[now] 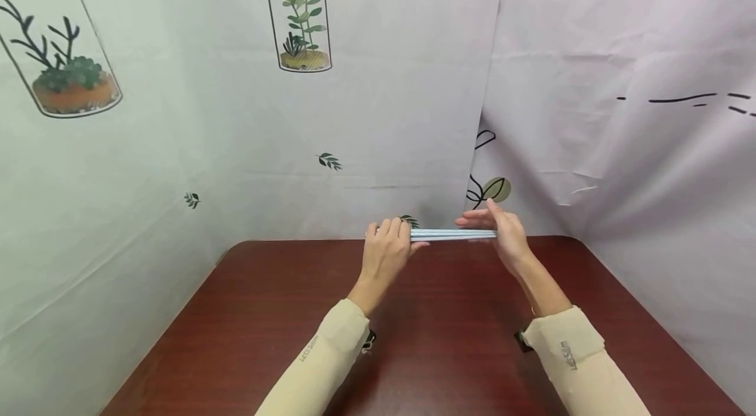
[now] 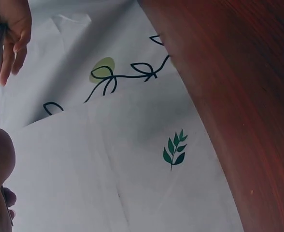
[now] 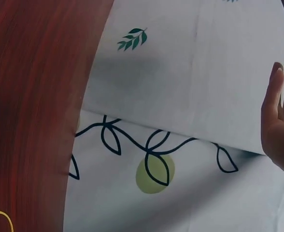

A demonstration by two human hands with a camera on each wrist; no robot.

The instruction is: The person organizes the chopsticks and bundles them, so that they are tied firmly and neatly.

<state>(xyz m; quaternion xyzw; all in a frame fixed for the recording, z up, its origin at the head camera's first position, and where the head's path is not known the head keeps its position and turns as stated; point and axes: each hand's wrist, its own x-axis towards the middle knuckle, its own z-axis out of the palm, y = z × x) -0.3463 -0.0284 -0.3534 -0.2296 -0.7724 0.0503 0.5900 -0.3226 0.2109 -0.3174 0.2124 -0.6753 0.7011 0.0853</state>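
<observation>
The left hand (image 1: 385,250) has its fingers curled round pale blue sticks (image 1: 451,234), gripping them near their 9 o'clock end. The right hand (image 1: 509,235) meets their 3 o'clock end, fingers straight (how firmly it presses, I cannot tell). The sticks lie level in the air between both hands, seen near the 12 o'clock edge of the table (image 1: 443,331). Beyond hangs white cloth (image 1: 384,114), a plant print (image 1: 304,22) at 11 o'clock.
</observation>
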